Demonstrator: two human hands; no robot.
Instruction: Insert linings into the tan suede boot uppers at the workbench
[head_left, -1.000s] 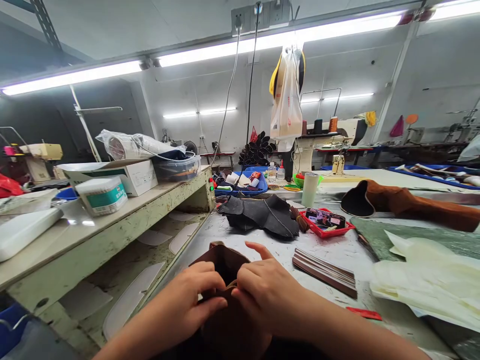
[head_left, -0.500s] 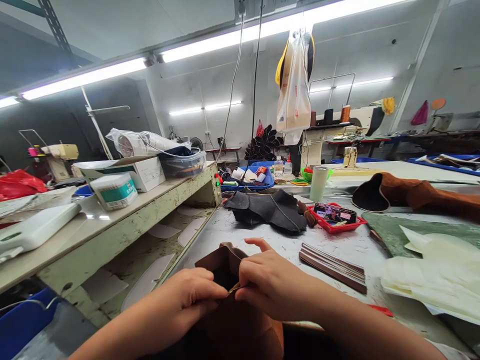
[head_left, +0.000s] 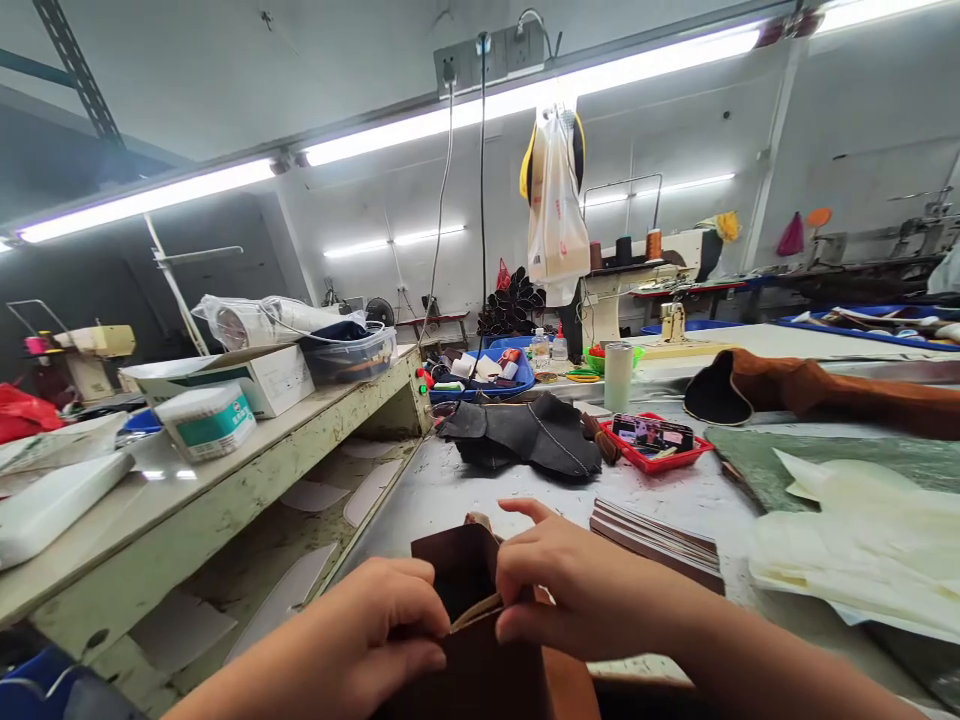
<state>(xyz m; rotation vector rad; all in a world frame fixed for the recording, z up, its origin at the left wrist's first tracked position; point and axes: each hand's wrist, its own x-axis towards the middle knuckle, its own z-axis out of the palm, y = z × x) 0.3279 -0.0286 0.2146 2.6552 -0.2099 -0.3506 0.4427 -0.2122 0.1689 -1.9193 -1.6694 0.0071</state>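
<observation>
A dark brown leather piece (head_left: 465, 570), folded open like a boot shaft, rests on the worktable in front of me. My left hand (head_left: 379, 630) is closed on its left edge, fingers curled round the rim. My right hand (head_left: 570, 585) pinches the right edge with thumb and fingers, the index finger stretched out above it. Both hands meet at the seam near the opening, where a tan lining edge shows.
A stack of brown leather strips (head_left: 656, 545) lies just right of my hands. Black leather pieces (head_left: 525, 435), a red tray with a phone (head_left: 654, 440), pale lining sheets (head_left: 855, 540) and a tan boot shaft (head_left: 802, 385) lie beyond. A shelf unit (head_left: 225, 470) with boxes stands at the left.
The view swung slightly left and the hands sit lower in the frame. Both hands keep hold of the brown leather piece, working along its edge.
</observation>
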